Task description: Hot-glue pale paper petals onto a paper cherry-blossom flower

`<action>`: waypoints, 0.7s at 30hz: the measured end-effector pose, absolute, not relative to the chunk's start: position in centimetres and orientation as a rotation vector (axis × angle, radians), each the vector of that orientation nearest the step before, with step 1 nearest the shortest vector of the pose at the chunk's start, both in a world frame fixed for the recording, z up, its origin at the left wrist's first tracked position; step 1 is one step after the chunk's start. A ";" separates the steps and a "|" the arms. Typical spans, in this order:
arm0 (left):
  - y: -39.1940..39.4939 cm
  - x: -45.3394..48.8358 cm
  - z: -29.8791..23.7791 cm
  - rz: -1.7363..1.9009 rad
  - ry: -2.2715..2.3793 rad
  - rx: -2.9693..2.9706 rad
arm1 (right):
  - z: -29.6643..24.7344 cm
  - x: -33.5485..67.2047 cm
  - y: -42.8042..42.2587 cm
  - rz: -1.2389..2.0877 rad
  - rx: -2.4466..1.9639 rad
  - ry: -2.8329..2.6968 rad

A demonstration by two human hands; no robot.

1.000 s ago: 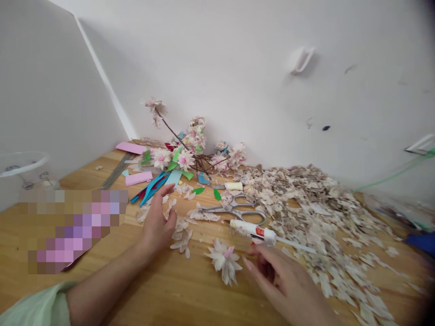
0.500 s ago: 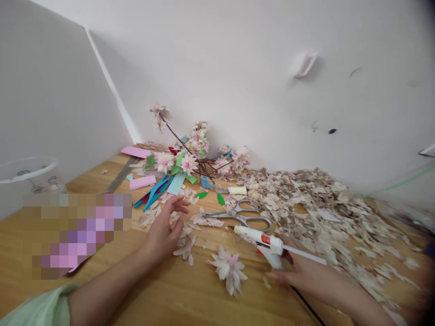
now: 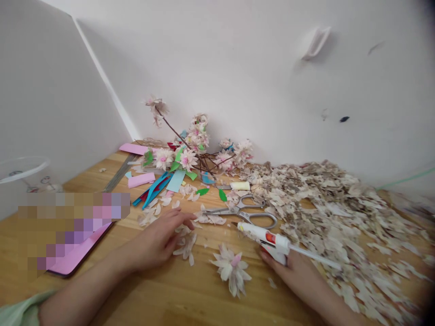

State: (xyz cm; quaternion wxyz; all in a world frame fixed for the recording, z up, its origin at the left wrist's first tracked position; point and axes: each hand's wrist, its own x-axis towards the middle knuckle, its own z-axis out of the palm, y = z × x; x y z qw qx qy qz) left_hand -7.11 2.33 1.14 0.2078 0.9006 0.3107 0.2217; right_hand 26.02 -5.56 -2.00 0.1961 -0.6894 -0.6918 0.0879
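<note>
My right hand (image 3: 288, 265) is wrapped round the handle of a white hot glue gun (image 3: 260, 234), which has a clear glue stick (image 3: 316, 256) poking from its back. The gun's nozzle points left, close to the silver scissors (image 3: 239, 211). My left hand (image 3: 166, 237) hovers over loose pale petals (image 3: 186, 248), its fingers stretched forward and holding nothing. Between my hands a handmade flower (image 3: 232, 270) with pale petals and a pink centre lies on the wooden table (image 3: 190, 299).
A large heap of dried petals (image 3: 326, 203) covers the right side. Branches with finished flowers (image 3: 188, 158) lean at the back wall. Blue and red strips (image 3: 152, 189), a thread spool (image 3: 240, 185), pink paper (image 3: 141, 179), a partly blurred phone-like object (image 3: 81, 249) and a clear tub (image 3: 25, 170) lie around.
My right hand has closed round the glue gun's handle. My left hand has turned more palm-down, its fingers reaching slightly right. The whole view has shifted a little.
</note>
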 end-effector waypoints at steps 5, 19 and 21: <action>2.1 -7.3 1.7 0.547 0.839 2.519 | -2.0 25.9 -5.4 0.304 -2.005 -1.849; 4.7 -9.8 0.5 0.620 1.102 2.431 | -1.0 25.9 -5.0 0.611 -2.165 -1.869; 4.0 -9.4 0.8 0.570 1.050 2.435 | -1.2 26.0 -5.0 0.645 -2.176 -1.879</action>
